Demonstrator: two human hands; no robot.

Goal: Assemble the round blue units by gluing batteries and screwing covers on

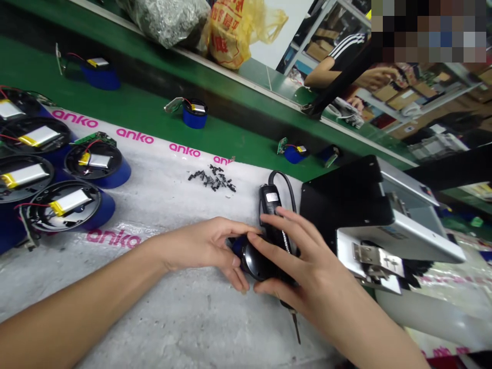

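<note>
A small round blue housing with a dark, shiny face (254, 260) stands tilted on its side between my two hands. My left hand (209, 246) is closed around its left side, thumb and fingers at the rim. My right hand (311, 256) grips the right side of this housing between index finger and thumb, its other fingers stretched over a black electric screwdriver (271, 201). The screwdriver lies on the bench behind the housing, partly hidden by my right hand; its bit points toward me. Small black parts (213, 178) lie in a loose pile beyond my left hand.
Several open blue housings with silver batteries (71, 202) stand at the left. A green conveyor belt (146, 97) carries more housings. A black-and-silver machine (346, 197) stands at the right. Bags (230, 33) rest beyond the belt, and a co-worker's arm (321, 74) shows farther back.
</note>
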